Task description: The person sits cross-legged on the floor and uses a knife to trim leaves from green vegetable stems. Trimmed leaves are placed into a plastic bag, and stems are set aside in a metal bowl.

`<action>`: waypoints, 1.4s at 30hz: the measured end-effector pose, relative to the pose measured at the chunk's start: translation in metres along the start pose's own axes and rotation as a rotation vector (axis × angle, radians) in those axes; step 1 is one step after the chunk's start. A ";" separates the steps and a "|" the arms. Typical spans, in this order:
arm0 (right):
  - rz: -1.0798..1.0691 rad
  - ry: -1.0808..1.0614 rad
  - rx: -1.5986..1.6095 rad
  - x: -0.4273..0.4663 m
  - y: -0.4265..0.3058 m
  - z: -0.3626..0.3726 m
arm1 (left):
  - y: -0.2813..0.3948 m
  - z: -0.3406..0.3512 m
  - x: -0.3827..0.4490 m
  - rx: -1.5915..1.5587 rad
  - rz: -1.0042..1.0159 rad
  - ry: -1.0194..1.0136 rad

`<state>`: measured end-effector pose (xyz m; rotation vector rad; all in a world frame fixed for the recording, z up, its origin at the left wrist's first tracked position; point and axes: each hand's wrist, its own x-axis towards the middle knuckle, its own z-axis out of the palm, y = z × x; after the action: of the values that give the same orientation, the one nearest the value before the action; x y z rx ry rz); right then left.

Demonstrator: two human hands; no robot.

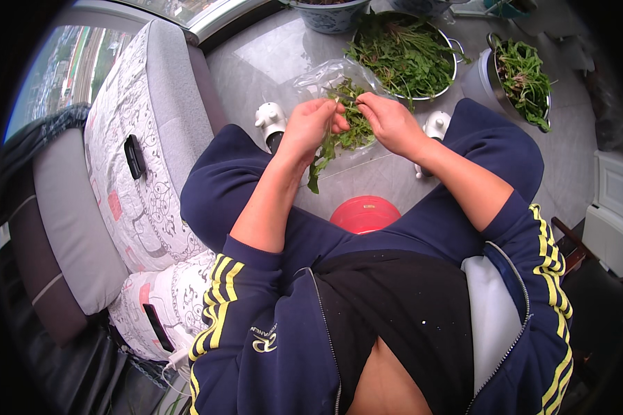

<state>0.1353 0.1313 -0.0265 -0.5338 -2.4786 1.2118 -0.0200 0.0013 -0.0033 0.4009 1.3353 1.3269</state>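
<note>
My left hand (316, 122) pinches the base of a leafy green plant (319, 168), whose leaves hang down below the fingers. Close by on the right, my right hand (389, 122) holds a thin dark tool, perhaps a small knife (345, 96), pointing towards the left fingertips. Under both hands a clear plastic bag (316, 78) lies on the floor with loose green leaves (355, 132) on it. Beyond it stands a wide metal basin (455, 67) heaped with leafy greens (405, 57). Further right, a metal bowl (498, 98) of greens with roots rests on a pale container.
A red plastic stool or bucket (366, 213) is between my legs. A patterned sofa (135, 218) with a black case (134, 156) and a phone (158, 328) on it runs along the left. Blue-and-white pots (332, 15) stand at the back. A white cabinet (613, 179) is at the right.
</note>
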 end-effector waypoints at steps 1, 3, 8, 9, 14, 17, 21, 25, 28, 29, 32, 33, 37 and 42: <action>0.078 -0.031 -0.009 0.001 0.002 -0.002 | 0.000 0.000 -0.001 0.012 0.030 -0.010; 0.086 -0.018 0.020 0.003 0.004 -0.005 | 0.001 0.003 -0.002 0.056 0.063 0.000; 0.024 -0.023 0.119 0.003 -0.005 -0.008 | 0.000 0.003 -0.002 0.098 0.112 0.028; -0.006 -0.021 0.131 0.003 -0.008 -0.007 | 0.000 0.003 -0.001 0.105 0.120 0.019; -0.064 -0.035 0.108 0.002 -0.017 -0.005 | -0.003 0.003 0.000 0.097 0.128 0.056; -0.059 -0.017 0.100 0.003 -0.019 -0.004 | -0.004 0.005 0.001 0.076 0.132 0.060; -0.066 -0.011 0.095 0.003 -0.020 -0.004 | -0.004 0.006 0.000 0.060 0.148 0.056; -0.059 -0.017 0.095 0.002 -0.022 -0.004 | -0.005 0.004 0.001 0.063 0.142 0.057; -0.072 -0.004 0.090 0.003 -0.023 -0.003 | -0.006 0.004 0.001 0.055 0.145 0.063; -0.083 0.002 0.083 0.003 -0.023 -0.003 | -0.006 0.005 0.001 0.053 0.145 0.069; -0.088 0.005 0.074 0.003 -0.023 -0.002 | -0.006 0.006 0.000 0.044 0.154 0.075; -0.086 0.005 0.071 0.003 -0.022 -0.002 | -0.006 0.006 0.000 0.043 0.158 0.077; -0.085 0.015 0.069 0.002 -0.021 -0.001 | -0.006 0.008 0.000 0.041 0.166 0.077; -0.111 0.048 0.075 0.003 -0.018 0.001 | -0.006 0.008 0.000 -0.025 0.160 0.075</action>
<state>0.1287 0.1218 -0.0123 -0.3953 -2.3785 1.2281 -0.0108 0.0028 -0.0059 0.4524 1.3699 1.5030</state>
